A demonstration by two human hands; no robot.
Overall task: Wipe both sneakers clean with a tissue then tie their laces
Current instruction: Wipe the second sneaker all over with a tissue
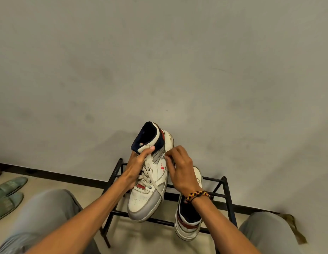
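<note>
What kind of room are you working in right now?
Probably a home entryway or shoe corner: a black metal shoe rack against a bare wall, a second sneaker resting on it, and green slippers on the floor.

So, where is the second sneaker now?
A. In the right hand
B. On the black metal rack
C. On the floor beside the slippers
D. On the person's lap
B: the second sneaker lies on the black metal rack, under the right wrist.

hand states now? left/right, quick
Left hand: grips the raised white leather high-top sneaker.
Right hand: pinches its off-white lace.
</note>
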